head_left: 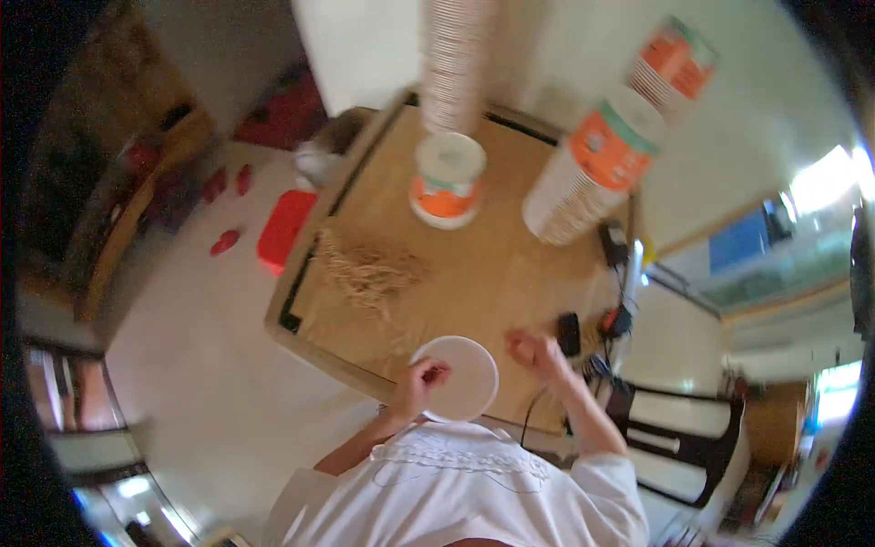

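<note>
A white round tub (474,378) is at the table's near edge, just in front of my body, its wide mouth facing up. My left hand (421,387) is closed over its left rim, with the fingertips reaching inside. To the right of the tub, apart from it, my right hand (538,354) is over the tabletop with its fingers curled in. Motion blur hides whether anything small is between them. A tangled heap of tan, crinkled strands (369,272) lies on the table beyond my left hand.
The wooden table (488,287) bears a tall stack of white cups (451,64), an orange-and-white tub (447,182) and a leaning stack of orange-and-white tubs (597,155). Black adapters and cords (569,334) lie along the right edge. A dark chair (679,442) stands right; a red container (284,228) is left.
</note>
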The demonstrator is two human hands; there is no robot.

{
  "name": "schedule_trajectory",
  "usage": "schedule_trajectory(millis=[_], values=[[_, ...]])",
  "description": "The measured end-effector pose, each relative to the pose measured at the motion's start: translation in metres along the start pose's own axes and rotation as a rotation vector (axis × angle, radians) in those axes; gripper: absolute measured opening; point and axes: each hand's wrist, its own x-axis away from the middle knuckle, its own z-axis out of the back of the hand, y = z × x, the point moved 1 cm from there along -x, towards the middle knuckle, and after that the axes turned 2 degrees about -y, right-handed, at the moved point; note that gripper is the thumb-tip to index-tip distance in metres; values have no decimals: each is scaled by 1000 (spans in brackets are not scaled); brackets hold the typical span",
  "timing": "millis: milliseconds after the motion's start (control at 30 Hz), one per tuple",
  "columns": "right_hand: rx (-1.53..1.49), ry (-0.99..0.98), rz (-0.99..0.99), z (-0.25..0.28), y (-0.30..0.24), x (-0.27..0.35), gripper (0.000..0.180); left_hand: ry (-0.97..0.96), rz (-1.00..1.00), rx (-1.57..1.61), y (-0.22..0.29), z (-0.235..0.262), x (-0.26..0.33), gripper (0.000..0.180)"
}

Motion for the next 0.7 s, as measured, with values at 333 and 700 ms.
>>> schedule_trajectory(millis=[333, 700], values=[[333, -56, 273, -77, -59, 17, 16, -68, -45, 21, -4, -17, -1, 20], [246, -59, 277, -64, -20, 39, 12, -29, -110, 138, -9, -28, 14, 17]])
